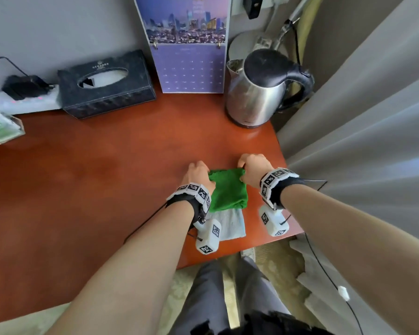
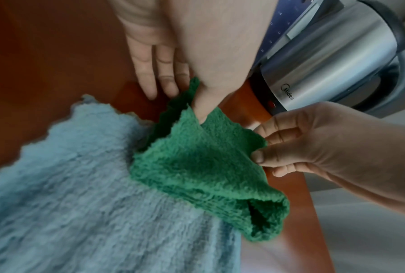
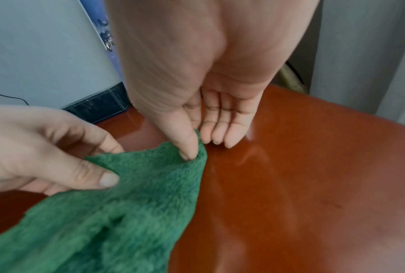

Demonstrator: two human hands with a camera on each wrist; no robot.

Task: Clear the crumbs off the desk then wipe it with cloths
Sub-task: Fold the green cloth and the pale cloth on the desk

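A folded green cloth [image 1: 228, 192] lies on the red-brown desk [image 1: 107, 177] near its right front corner, partly over a pale blue-grey cloth [image 1: 229, 223]. My left hand [image 1: 198, 171] pinches the green cloth's far left corner between thumb and forefinger. My right hand [image 1: 250, 165] pinches its far right corner. In the left wrist view the green cloth [image 2: 196, 166] is lifted at its far edge above the blue-grey cloth [image 2: 84, 194]. The right wrist view shows the green cloth [image 3: 117, 212] held by both thumbs. No crumbs are visible.
A steel kettle [image 1: 259, 90] stands at the back right, a black tissue box [image 1: 107, 85] and a purple calendar [image 1: 186, 44] along the back wall. A power strip [image 1: 22, 97] and a green packet [image 1: 0, 126] sit at the far left. A grey curtain [image 1: 361, 117] hangs beside the desk's right edge.
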